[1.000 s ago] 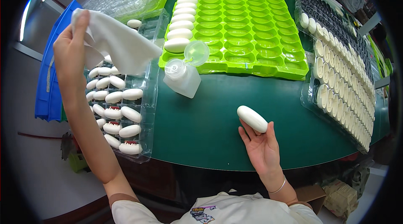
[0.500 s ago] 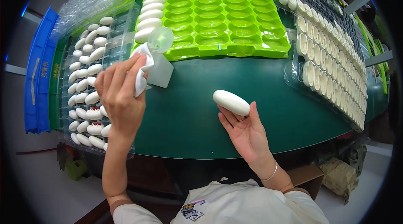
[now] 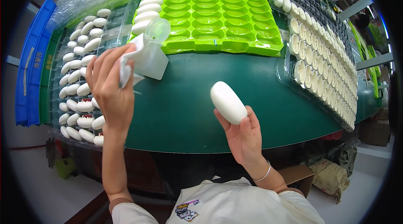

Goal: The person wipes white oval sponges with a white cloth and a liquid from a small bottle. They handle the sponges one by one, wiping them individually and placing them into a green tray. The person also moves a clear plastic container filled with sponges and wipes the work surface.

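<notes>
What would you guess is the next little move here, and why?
Probably bringing the cloth in the left hand across to the white oval piece that the right hand holds up. The cloth sits pressed against the open white bottle, and the piece is raised, apart from it.

A factory packing line: a green conveyor belt flanked by moulded trays of identical white parts.
</notes>
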`<control>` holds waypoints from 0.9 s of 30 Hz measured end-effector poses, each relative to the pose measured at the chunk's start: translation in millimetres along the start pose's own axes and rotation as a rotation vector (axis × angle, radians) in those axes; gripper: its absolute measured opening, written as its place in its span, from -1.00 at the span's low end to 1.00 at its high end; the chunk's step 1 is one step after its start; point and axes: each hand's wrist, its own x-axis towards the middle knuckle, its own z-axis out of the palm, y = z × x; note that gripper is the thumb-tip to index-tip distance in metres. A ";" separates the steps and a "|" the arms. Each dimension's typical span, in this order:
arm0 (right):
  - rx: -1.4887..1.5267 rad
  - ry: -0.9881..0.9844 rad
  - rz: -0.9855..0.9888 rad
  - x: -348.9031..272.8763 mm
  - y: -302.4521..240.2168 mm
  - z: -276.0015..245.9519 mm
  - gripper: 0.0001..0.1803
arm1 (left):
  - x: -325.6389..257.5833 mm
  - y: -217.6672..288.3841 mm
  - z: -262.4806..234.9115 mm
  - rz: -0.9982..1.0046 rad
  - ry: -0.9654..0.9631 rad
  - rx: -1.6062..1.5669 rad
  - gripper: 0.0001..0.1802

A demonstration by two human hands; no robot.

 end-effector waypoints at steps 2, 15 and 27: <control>-0.208 -0.057 -0.146 -2.8 0.8 -4.1 -0.77 | -13.0 9.8 -8.9 -0.151 0.092 -0.163 -0.77; -0.325 -0.120 -0.190 -27.5 11.4 4.4 -0.83 | -114.1 109.6 20.1 -0.108 0.056 -0.622 -0.68; -0.295 -0.186 -0.194 -28.4 7.5 8.5 -0.77 | -114.8 108.2 19.3 -0.077 0.128 -0.695 -0.74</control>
